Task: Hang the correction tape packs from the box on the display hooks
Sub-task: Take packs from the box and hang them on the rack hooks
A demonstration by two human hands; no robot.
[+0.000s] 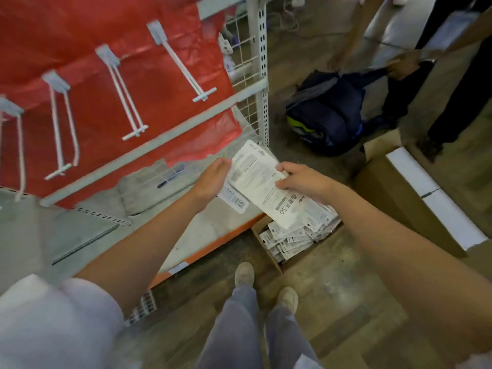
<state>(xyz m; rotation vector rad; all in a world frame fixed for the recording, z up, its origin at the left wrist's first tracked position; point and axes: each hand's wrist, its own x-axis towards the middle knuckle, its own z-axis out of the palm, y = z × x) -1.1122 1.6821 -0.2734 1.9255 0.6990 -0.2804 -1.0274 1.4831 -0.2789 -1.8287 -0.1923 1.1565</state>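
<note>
Display hooks (133,102) jut bare, up-left of the held packs (259,182). The left hand (213,179) grips their left edge, while the right hand (300,182) pinches the right edge, probably squaring them for hanging. The box (269,251) sits just below them.

backpack (326,113): dark blue, on the floor to your right, held by another person
pen (170,177): lying on your wire shelf
shoes (244,274): yours, pale

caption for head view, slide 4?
Both hands, left hand and right hand, hold white correction tape packs above the cardboard box, below empty white hooks.
</note>
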